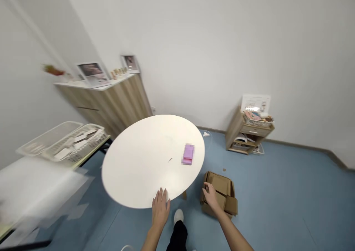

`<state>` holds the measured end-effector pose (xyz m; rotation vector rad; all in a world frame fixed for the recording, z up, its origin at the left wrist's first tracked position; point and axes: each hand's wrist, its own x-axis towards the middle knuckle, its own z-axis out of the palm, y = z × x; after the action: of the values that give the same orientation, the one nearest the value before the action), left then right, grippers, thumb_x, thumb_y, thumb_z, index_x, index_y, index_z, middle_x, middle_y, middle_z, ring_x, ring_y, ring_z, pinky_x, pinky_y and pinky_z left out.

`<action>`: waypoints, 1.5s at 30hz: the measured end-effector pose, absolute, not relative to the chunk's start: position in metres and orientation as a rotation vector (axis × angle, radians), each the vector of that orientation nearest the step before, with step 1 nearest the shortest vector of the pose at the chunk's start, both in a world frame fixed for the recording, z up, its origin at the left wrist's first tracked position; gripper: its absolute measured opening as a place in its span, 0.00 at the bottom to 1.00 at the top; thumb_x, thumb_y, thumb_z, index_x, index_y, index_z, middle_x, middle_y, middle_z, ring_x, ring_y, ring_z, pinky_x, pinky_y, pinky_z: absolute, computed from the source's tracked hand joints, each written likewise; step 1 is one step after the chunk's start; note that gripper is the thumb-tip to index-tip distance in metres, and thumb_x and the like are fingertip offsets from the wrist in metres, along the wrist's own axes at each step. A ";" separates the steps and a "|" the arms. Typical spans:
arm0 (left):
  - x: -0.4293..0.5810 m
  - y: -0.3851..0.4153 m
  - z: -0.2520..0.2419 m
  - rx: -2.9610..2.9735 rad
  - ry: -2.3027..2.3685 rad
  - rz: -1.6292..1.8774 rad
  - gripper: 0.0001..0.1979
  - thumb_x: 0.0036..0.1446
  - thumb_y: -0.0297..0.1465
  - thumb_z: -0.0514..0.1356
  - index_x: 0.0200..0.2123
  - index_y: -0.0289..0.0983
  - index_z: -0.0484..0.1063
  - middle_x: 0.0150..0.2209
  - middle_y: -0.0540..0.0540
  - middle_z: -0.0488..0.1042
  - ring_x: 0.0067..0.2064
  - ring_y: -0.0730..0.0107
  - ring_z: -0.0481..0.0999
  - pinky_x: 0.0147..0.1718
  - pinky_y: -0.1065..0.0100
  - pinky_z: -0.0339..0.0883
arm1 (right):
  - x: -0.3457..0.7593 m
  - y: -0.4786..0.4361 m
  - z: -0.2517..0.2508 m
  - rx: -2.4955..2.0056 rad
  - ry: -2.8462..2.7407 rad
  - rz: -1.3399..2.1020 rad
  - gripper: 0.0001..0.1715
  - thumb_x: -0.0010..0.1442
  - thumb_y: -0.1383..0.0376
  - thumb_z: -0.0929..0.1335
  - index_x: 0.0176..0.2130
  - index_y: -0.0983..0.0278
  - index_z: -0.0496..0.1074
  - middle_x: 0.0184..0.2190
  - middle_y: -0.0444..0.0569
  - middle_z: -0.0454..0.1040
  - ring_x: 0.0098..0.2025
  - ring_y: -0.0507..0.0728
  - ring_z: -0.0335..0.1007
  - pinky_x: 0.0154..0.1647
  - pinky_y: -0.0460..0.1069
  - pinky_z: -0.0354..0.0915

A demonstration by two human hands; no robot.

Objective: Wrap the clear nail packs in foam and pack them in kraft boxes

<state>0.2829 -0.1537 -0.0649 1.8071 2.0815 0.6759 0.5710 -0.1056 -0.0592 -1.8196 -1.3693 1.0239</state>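
My left hand (161,206) is at the near edge of the round white table (138,162), its fingers stretched out and holding nothing. Whether it rests on the tabletop or hovers just over it, I cannot tell. On the table's right side lies a small purple item (188,154), blurred into blocks, with a red band near its lower end. A thin brownish scrap or mark (170,159) shows near the middle. Off to the right of the table, my right hand (211,196) hangs above an open cardboard box (220,183), fingers loosely curved and apart, with nothing visible in them.
Flattened cardboard fills the box on the blue floor (277,199). At left, a side table carries white baskets (74,143) and blurred white sheets (36,188). A wooden cabinet (116,103) stands behind it. A small wooden shelf unit (249,131) stands by the wall.
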 end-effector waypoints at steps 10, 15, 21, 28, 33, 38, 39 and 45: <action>0.169 -0.212 -0.047 1.518 2.350 0.639 0.23 0.60 0.32 0.47 0.56 0.38 0.69 0.64 0.40 0.63 0.65 0.53 0.60 0.61 0.47 0.55 | 0.428 -0.094 -0.015 -1.501 -1.669 1.231 0.23 0.51 0.54 0.64 0.43 0.63 0.74 0.48 0.57 0.76 0.47 0.65 0.74 0.49 0.57 0.69; 0.067 -0.243 -0.024 1.295 2.311 0.787 0.22 0.59 0.34 0.49 0.54 0.38 0.71 0.59 0.40 0.68 0.61 0.56 0.67 0.59 0.54 0.61 | 0.339 -0.084 -0.006 -1.383 -1.786 1.311 0.21 0.52 0.51 0.64 0.38 0.62 0.75 0.42 0.55 0.78 0.46 0.64 0.74 0.49 0.56 0.68; -0.073 -0.269 0.013 1.188 2.289 0.813 0.20 0.57 0.33 0.51 0.51 0.38 0.72 0.50 0.41 0.76 0.52 0.57 0.74 0.54 0.56 0.64 | 0.189 -0.068 0.001 -1.249 -1.905 1.438 0.20 0.53 0.50 0.65 0.38 0.60 0.75 0.42 0.53 0.78 0.44 0.63 0.75 0.47 0.56 0.69; -0.200 -0.262 0.034 1.139 2.285 0.950 0.20 0.57 0.35 0.52 0.51 0.38 0.72 0.50 0.40 0.76 0.50 0.56 0.75 0.53 0.55 0.66 | 0.032 -0.032 0.028 -1.153 -2.011 1.403 0.19 0.52 0.51 0.65 0.36 0.60 0.75 0.40 0.52 0.79 0.43 0.62 0.75 0.47 0.56 0.68; -0.261 -0.223 0.035 1.210 2.325 1.032 0.19 0.58 0.34 0.51 0.51 0.38 0.72 0.52 0.40 0.75 0.53 0.57 0.74 0.54 0.55 0.65 | -0.061 0.011 0.050 -1.086 -2.167 1.277 0.17 0.53 0.54 0.63 0.35 0.59 0.75 0.38 0.51 0.79 0.40 0.62 0.75 0.43 0.54 0.67; -0.316 -0.158 0.029 1.319 2.414 1.029 0.21 0.60 0.33 0.50 0.56 0.38 0.67 0.58 0.40 0.69 0.61 0.58 0.67 0.60 0.54 0.60 | -0.152 0.071 0.061 -1.062 -2.225 1.098 0.16 0.54 0.55 0.63 0.35 0.60 0.75 0.35 0.51 0.79 0.38 0.61 0.74 0.40 0.53 0.66; -0.328 -0.142 0.029 1.321 2.435 1.011 0.22 0.61 0.33 0.50 0.57 0.37 0.66 0.60 0.40 0.67 0.62 0.58 0.65 0.61 0.53 0.58 | -0.170 0.085 0.062 -1.050 -2.240 1.067 0.16 0.54 0.56 0.63 0.34 0.61 0.75 0.35 0.51 0.78 0.37 0.61 0.74 0.39 0.52 0.65; -0.391 -0.053 0.041 1.330 2.451 0.790 0.29 0.62 0.35 0.50 0.65 0.36 0.55 0.69 0.39 0.49 0.70 0.56 0.48 0.65 0.52 0.48 | -0.277 0.166 0.069 -1.031 -2.386 0.837 0.12 0.56 0.60 0.64 0.34 0.62 0.75 0.35 0.52 0.77 0.38 0.59 0.72 0.38 0.49 0.62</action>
<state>-0.3912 -0.0529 0.0413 1.3303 2.4505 0.7898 -0.2773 0.1659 0.0691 -1.0312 -2.3859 0.8366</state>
